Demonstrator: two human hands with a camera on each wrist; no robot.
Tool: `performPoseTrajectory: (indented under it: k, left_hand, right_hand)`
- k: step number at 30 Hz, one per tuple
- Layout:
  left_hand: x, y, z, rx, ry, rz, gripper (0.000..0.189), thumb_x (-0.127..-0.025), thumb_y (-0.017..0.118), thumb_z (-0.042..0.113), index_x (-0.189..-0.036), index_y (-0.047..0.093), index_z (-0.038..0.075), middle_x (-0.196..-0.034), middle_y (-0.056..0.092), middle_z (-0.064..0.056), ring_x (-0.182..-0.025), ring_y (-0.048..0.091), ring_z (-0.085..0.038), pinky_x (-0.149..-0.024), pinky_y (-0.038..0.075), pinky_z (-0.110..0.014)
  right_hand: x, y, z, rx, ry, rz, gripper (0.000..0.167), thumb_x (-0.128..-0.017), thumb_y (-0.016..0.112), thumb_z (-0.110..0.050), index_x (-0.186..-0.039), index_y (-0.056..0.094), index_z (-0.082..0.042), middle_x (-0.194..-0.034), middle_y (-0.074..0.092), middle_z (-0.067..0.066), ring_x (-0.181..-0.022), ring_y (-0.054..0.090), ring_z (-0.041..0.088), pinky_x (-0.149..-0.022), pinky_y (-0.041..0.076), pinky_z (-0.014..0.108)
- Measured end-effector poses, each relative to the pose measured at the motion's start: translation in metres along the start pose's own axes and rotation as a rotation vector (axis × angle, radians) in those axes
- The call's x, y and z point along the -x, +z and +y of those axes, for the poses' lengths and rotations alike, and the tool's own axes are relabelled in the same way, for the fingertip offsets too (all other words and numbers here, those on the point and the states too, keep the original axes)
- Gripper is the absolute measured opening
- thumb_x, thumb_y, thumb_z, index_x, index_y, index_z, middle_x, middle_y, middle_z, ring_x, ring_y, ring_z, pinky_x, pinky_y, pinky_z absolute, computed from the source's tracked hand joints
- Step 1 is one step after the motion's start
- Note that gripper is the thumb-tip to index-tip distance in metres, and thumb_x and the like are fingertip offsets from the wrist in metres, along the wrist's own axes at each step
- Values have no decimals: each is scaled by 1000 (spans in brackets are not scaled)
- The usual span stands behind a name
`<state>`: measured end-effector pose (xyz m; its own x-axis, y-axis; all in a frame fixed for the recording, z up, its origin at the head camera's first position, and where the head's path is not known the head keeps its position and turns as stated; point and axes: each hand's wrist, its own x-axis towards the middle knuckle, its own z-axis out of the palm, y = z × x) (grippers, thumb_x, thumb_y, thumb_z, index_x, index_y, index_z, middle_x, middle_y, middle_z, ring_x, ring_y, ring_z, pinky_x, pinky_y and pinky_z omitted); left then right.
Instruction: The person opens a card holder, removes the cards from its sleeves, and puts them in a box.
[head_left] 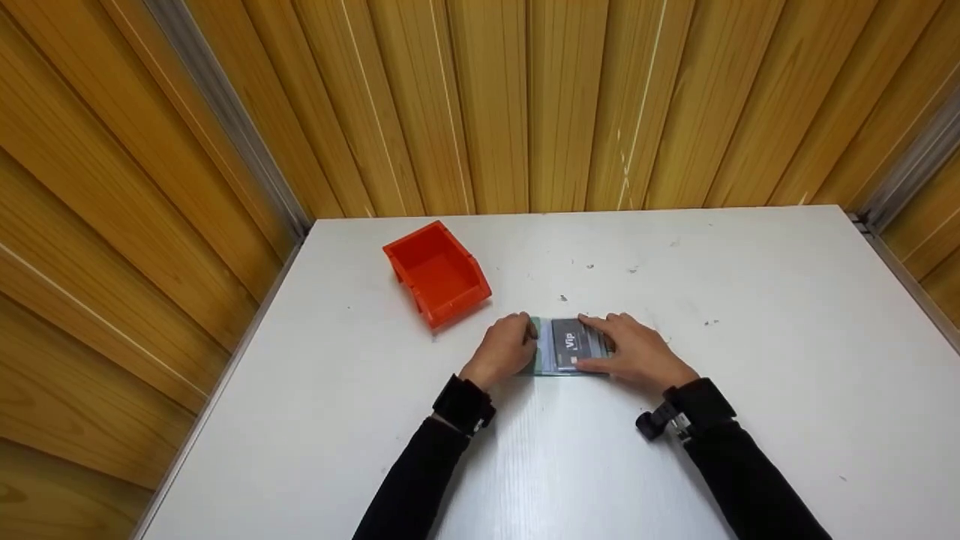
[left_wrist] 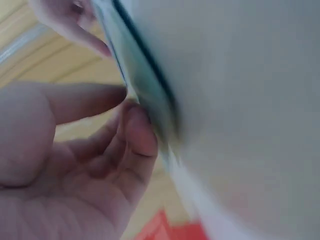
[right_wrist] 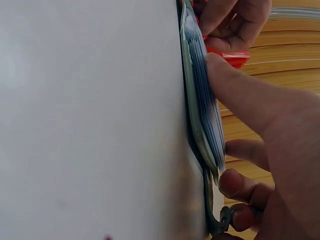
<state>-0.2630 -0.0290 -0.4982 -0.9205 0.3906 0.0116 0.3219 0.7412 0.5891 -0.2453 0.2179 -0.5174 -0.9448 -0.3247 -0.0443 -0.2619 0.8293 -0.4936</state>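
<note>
Card (head_left: 568, 341) on holder (head_left: 545, 349), which isn't closed yet. L hand (head_left: 504, 348) pinches edge; R hand (head_left: 639, 351) rests atop w/ fingers spread.

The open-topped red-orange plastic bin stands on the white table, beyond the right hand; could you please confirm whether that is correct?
Not quite: in the head view, the red-orange plastic bin stands on the white table beyond the left hand, not the right hand.

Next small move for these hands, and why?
Maybe lift the edge of the clear sleeves with the right hand: its thumb rests against their near edge, by the Vip card, while the left hand pinches the left side of the card holder, which should steady it.
</note>
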Motion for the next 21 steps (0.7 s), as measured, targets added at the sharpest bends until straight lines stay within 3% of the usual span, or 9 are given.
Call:
performPoseTrajectory:
  k: [3,6,12,18,21]
  left_hand:
    - [-3,5,6,149,-16,12,14,-97,63,5,-108,69,-1,-98,69,-10,-87,57,-16,-81,51,-29]
    - [-6,10,9,268,-71,2,20,-98,61,8,-113,70,-3,-99,69,-10,-88,57,-15,-81,51,-28]
    - [-9,11,16,511,-252,-31,29,-99,61,15,-122,67,-3,-107,68,-9,-92,61,-15,-80,52,-25]
    - [-11,10,15,895,-347,-76,32,-100,60,12,-122,57,-12,-115,67,-20,-101,68,-22,-96,59,-34]
    - [-15,12,16,941,-366,-72,27,-100,59,9,-116,59,-12,-102,69,-18,-91,70,-20,-90,61,-33]
  right_hand:
    - [-1,0,1,-15,-8,-2,90,-84,78,-62,-155,49,-16,-112,59,8,-94,46,20,-76,39,34]
    - [-1,1,2,-22,-14,-3,91,-83,79,-61,-156,48,-15,-111,59,7,-94,46,20,-75,38,33]
    - [-2,2,3,-31,-22,-3,90,-84,79,-60,-155,48,-14,-116,62,9,-96,48,21,-79,40,35]
    - [-2,3,4,-31,-29,4,91,-84,79,-60,-155,48,-14,-132,62,14,-104,52,23,-89,46,42]
    - [-3,3,4,-26,-38,4,91,-84,79,-60,-155,49,-13,-134,63,16,-107,54,25,-92,47,45]
